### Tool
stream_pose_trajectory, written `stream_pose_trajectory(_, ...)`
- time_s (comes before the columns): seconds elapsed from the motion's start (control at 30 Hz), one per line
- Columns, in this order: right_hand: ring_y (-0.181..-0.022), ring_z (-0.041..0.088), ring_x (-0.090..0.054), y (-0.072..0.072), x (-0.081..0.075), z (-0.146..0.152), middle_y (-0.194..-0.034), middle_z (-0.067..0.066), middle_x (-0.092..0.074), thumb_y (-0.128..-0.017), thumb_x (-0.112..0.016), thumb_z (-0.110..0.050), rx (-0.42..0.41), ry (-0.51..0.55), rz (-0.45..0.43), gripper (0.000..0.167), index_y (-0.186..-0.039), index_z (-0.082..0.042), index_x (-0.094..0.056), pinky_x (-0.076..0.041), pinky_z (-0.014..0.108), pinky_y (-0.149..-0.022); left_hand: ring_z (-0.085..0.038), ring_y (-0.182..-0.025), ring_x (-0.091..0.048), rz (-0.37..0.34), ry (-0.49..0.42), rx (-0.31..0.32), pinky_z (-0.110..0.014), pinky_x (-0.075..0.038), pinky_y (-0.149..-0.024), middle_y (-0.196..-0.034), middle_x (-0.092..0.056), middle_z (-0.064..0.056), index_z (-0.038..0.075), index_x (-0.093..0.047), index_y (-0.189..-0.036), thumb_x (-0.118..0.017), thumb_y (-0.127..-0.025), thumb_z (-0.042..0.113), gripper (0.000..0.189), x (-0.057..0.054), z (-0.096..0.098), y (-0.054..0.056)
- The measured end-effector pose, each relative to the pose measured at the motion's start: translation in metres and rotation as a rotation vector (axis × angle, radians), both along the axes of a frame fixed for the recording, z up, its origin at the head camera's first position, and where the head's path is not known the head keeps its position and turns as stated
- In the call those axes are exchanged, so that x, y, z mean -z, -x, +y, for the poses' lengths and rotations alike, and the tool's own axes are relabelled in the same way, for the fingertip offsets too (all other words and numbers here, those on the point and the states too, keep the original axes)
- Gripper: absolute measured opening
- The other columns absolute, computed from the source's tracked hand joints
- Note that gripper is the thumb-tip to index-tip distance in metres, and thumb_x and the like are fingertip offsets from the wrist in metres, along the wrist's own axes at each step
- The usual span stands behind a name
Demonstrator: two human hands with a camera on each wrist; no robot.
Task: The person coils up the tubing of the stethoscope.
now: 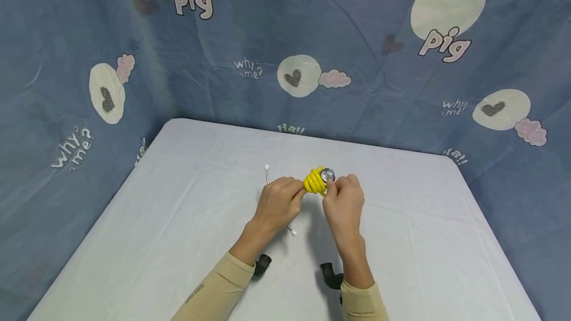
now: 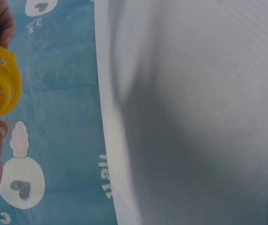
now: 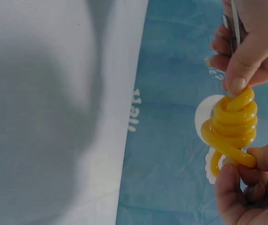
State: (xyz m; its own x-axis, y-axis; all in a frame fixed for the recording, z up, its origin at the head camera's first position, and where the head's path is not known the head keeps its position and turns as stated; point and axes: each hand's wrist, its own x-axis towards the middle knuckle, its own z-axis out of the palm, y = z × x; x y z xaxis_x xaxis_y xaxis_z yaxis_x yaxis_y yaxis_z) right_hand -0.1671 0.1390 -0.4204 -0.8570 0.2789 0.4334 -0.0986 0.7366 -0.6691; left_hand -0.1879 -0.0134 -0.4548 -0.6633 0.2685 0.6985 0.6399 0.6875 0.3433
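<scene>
A stethoscope with yellow tubing (image 1: 314,182) wound in tight coils is held up between both hands over the table. My left hand (image 1: 277,203) grips its metal ear tubes (image 3: 237,23) on the left, close against the coils. White ear tips (image 1: 266,167) stick out on either side of that hand. At the other end, my right hand (image 1: 345,207) pinches the stethoscope by the tubing, fingertips beside the round metal chest piece (image 1: 327,175). In the right wrist view, the right thumb and fingers (image 3: 230,187) close on a loop of tubing below the coils.
A white cloth covers the table (image 1: 424,232) under the hands. Behind it hangs a blue patterned curtain (image 1: 250,28). Black curved pieces (image 1: 331,276) show by both wrists, next to beige sleeves (image 1: 218,286).
</scene>
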Motion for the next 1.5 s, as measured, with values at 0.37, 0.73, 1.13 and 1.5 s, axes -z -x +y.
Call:
stream_pose_trajectory(0.37,-0.058,0.017,-0.040,0.001,0.002,-0.001,-0.069,0.005,-0.042,-0.091,-0.063,-0.004,0.012,-0.031,0.044,0.033,-0.059,-0.004,-0.056,-0.035,0.024,-0.047,-0.008,-0.056,-0.050,0.029,-0.018,0.003,-0.021,-0.043,-0.052,-0.064,-0.062,0.005,0.013,-0.069,-0.074,-0.070,-0.088,0.011,0.014,-0.001,0.002,-0.001)
stream_pose_trajectory(0.73,-0.064,0.021,-0.053,-0.001,-0.005,0.013,-0.070,0.008,-0.058,-0.088,-0.071,-0.019,-0.021,0.065,-0.101,0.029,-0.065,-0.002,-0.069,-0.044,0.027,-0.053,-0.007,-0.058,-0.053,0.035,-0.003,0.018,-0.021,-0.046,-0.054,-0.066,-0.065,0.006,0.015,-0.070,-0.076,-0.069,-0.091,0.013,0.015,0.000,-0.001,-0.001)
stream_pose_trajectory(1.13,-0.053,0.017,-0.066,0.002,-0.003,0.013,-0.065,0.010,-0.069,-0.090,-0.068,-0.031,-0.018,0.229,-0.222,0.033,-0.070,-0.005,-0.063,-0.047,0.027,-0.047,-0.008,-0.058,-0.055,0.061,-0.010,0.022,-0.022,-0.047,-0.054,-0.067,-0.066,0.006,0.014,-0.070,-0.075,-0.071,-0.088,0.012,0.013,0.000,-0.001,0.000)
stream_pose_trajectory(1.5,-0.070,0.029,-0.073,0.006,-0.004,0.018,-0.094,0.016,-0.071,-0.089,-0.070,-0.031,-0.011,0.242,-0.293,0.053,-0.132,-0.005,-0.054,-0.054,0.029,-0.055,-0.009,-0.061,-0.061,0.067,0.009,0.028,-0.023,-0.051,-0.057,-0.071,-0.070,0.005,0.013,-0.072,-0.077,-0.072,-0.087,0.011,0.010,0.002,0.000,0.001)
